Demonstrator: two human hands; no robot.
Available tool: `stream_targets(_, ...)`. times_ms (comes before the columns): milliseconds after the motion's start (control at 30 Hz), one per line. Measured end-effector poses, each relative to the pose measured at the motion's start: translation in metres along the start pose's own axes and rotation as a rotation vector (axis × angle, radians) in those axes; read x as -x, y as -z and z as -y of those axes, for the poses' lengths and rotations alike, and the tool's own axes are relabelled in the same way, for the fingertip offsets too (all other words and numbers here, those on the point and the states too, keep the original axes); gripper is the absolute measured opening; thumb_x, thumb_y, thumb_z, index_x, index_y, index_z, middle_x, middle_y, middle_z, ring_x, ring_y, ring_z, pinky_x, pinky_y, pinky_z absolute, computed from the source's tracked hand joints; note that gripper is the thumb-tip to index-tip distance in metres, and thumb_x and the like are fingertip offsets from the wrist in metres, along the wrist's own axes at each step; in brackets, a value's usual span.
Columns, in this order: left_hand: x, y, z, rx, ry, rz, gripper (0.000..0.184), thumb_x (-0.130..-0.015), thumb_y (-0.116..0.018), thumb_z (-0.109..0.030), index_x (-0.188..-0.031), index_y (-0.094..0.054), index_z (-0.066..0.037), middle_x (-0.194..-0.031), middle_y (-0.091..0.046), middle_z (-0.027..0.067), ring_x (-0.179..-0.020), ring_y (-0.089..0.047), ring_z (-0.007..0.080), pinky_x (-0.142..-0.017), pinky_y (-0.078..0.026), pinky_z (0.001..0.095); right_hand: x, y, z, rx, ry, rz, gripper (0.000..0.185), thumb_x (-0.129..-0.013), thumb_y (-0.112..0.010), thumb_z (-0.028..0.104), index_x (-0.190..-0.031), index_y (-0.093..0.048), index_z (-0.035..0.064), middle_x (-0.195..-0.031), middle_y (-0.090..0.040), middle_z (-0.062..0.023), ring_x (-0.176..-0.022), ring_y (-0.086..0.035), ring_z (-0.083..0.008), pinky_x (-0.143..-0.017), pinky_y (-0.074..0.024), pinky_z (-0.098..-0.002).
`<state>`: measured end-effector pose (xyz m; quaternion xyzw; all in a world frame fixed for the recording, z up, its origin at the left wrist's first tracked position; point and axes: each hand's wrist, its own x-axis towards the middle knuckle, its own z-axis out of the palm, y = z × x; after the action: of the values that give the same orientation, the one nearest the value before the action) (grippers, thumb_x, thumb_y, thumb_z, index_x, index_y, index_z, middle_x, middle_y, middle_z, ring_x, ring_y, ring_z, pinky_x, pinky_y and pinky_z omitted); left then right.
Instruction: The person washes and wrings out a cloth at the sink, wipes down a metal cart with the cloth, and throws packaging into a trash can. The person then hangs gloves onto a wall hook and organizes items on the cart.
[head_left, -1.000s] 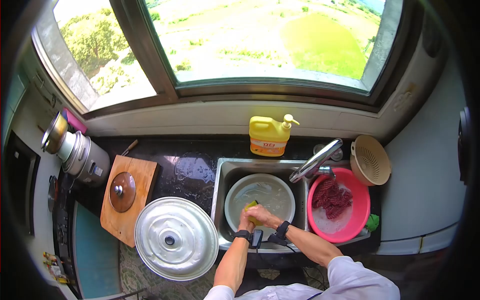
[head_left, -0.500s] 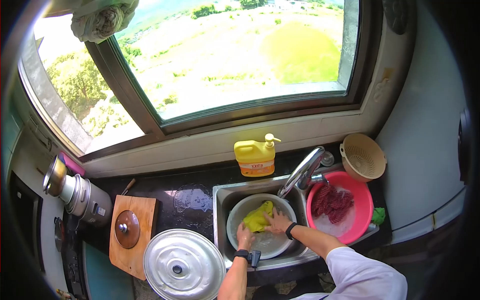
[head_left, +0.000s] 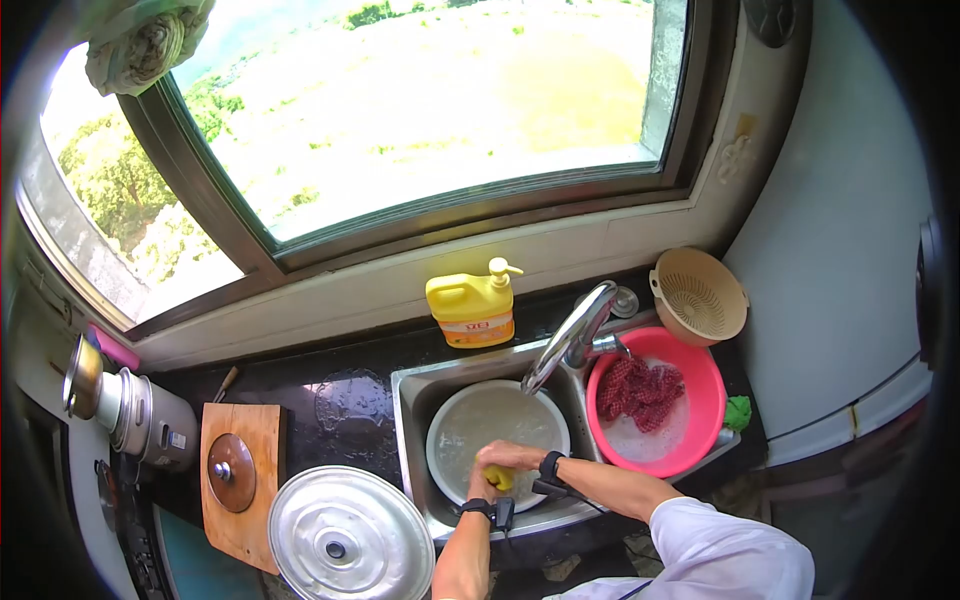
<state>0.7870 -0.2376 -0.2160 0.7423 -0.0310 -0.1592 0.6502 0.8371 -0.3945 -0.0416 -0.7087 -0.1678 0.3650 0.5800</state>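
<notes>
Both hands are together over the near side of a round metal basin [head_left: 462, 415] of water, which stands in the steel sink [head_left: 408, 400]. My left hand [head_left: 482, 483] is closed on a yellow-green cloth [head_left: 499, 479]. My right hand [head_left: 512, 455] grips the same cloth from above, its fingers curled toward the left hand. Most of the cloth is hidden by the hands; only a small bunched part shows. Above the far rim of the basin hangs the curved faucet [head_left: 575, 330].
On the right, a pink basin [head_left: 715, 400] holds a wet red cloth [head_left: 640, 393] in suds. Behind it sits a beige colander [head_left: 699, 295]. A yellow pump bottle [head_left: 470, 308] stands behind the sink. Left are a large metal lid [head_left: 350, 510] and a cutting board [head_left: 262, 440] bearing a glass lid [head_left: 232, 472].
The cloth was spread under my open hands in the basin. Now it is bunched between them, nearer to me, and my hands have come together. The view has shifted slightly.
</notes>
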Motion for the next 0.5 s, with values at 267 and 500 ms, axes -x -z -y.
stream_targets(267,-0.016,0.021,-0.111,0.482,0.365,-0.705,0.027,-0.085,-0.061,-0.022,-0.074,-0.057,0.002,-0.077,-0.061,0.0091,-0.067,-0.060,0.0193,-0.060,-0.048,0.0374,0.004,0.023,-0.017,0.506,-0.297,-0.680,0.069,-0.081,-0.065,0.026,-0.138,-0.034,0.0051,-0.128,-0.044,-0.0326,-0.108,-0.051,-0.0495,-0.091,-0.0447,-0.0513)
stream_targets(500,0.003,0.004,-0.071,-0.579,0.221,-0.329,0.050,-0.075,-0.068,-0.029,-0.118,-0.056,-0.005,-0.103,-0.063,0.0250,-0.097,-0.060,0.0403,-0.084,-0.048,0.0434,0.031,0.005,-0.059,1.009,-0.414,-0.208,0.055,-0.080,-0.058,0.022,-0.132,-0.045,0.0088,-0.132,-0.042,-0.0266,-0.118,-0.044,-0.0479,-0.092,-0.0433,-0.0513)
